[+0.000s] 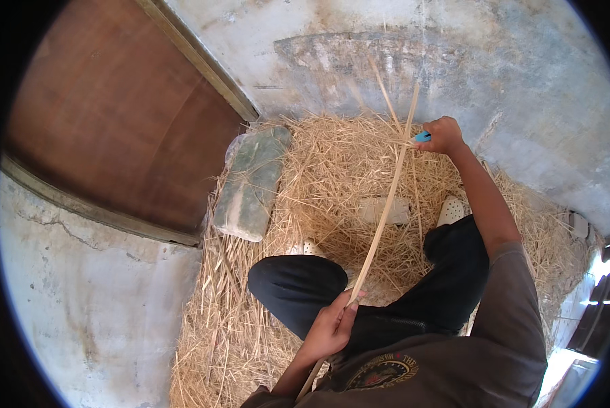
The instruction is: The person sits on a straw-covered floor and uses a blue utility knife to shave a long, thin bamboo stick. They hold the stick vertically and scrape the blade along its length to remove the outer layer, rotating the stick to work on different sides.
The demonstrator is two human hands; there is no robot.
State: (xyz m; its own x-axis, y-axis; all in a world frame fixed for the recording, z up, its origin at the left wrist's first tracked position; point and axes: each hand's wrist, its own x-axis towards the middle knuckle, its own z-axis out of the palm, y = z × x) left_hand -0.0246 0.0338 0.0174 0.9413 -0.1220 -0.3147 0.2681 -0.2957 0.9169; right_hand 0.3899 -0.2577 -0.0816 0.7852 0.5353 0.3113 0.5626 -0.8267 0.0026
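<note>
A long pale bamboo strip (380,230) runs up from my lap toward the wall. My left hand (331,328) is closed around its lower part, and the tail passes on below that hand along my forearm. Far out to the right, my right hand (445,134) grips a blue-handled knife (422,137). The tool's tip meets the strip's upper part; its blade is too small to make out. Around that spot the strip parts into thin lengths, one straight and one slanting left, blurred near its end. A thin sliver hangs down from there toward the floor.
Straw-like shavings (325,163) cover the floor around my legs. A greenish worn block (252,183) lies at the left, by a brown door panel (128,115). A pale flat block (384,211) sits between my feet. A stained wall (441,61) stands ahead.
</note>
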